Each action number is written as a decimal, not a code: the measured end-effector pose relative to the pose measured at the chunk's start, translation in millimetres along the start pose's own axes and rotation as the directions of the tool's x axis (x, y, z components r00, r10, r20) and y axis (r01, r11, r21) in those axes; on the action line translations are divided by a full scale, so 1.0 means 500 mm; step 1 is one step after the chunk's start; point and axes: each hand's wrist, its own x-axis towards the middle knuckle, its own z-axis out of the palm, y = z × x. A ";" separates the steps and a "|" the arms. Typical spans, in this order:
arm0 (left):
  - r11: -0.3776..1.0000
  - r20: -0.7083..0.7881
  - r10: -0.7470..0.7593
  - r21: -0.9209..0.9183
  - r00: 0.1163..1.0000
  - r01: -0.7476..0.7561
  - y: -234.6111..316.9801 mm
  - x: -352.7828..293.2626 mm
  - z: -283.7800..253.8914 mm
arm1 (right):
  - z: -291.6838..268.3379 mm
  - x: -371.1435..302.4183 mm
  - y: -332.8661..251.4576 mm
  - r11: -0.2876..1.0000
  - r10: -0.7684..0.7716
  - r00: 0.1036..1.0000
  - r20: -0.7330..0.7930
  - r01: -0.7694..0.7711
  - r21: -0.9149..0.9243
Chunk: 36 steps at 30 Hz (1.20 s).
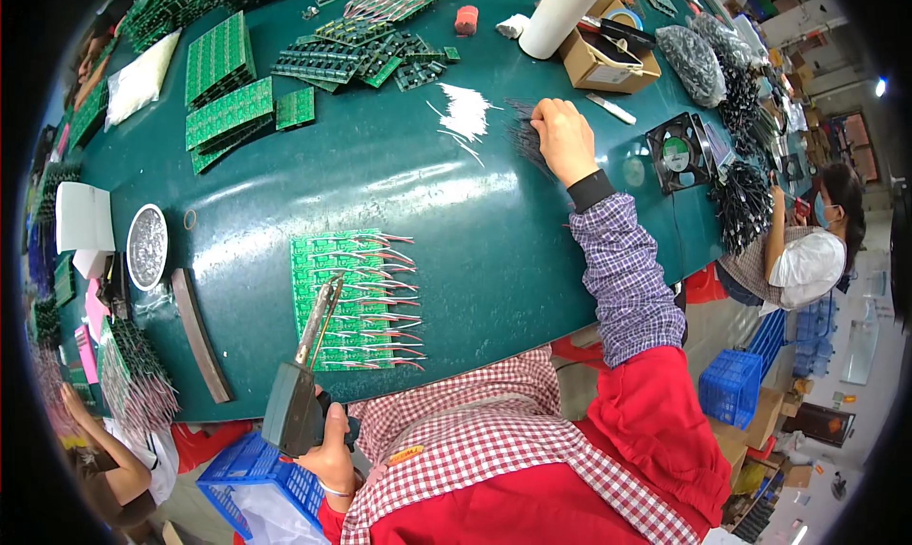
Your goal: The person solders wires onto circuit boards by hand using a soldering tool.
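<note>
My left hand [331, 458] is closed round the handle of a dark green soldering gun [294, 410]. The gun's metal tip reaches over a green circuit board panel [323, 250] lying on the table. Rows of short red, white and black wires [404, 288] stick out from the panel's right side. Farther off, my right hand [564, 138] is at a pile of thin black wires [524, 132], its fingers pinched together on them; how many it grips is hidden. Beside that pile lies a heap of short white wires [465, 111].
Stacked green circuit boards [220, 60] cover the far left of the green table [475, 222]. A white bottle [560, 18] and cardboard box [608, 70] stand at the far right, near a black fan [678, 152]. A round dish [147, 246] sits left. Other people work on both sides.
</note>
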 end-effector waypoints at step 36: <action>0.993 -0.006 0.022 -0.119 1.000 -0.023 -0.017 0.010 -0.006 | -0.112 0.018 -0.109 0.904 -0.310 0.808 0.502 0.414 -0.106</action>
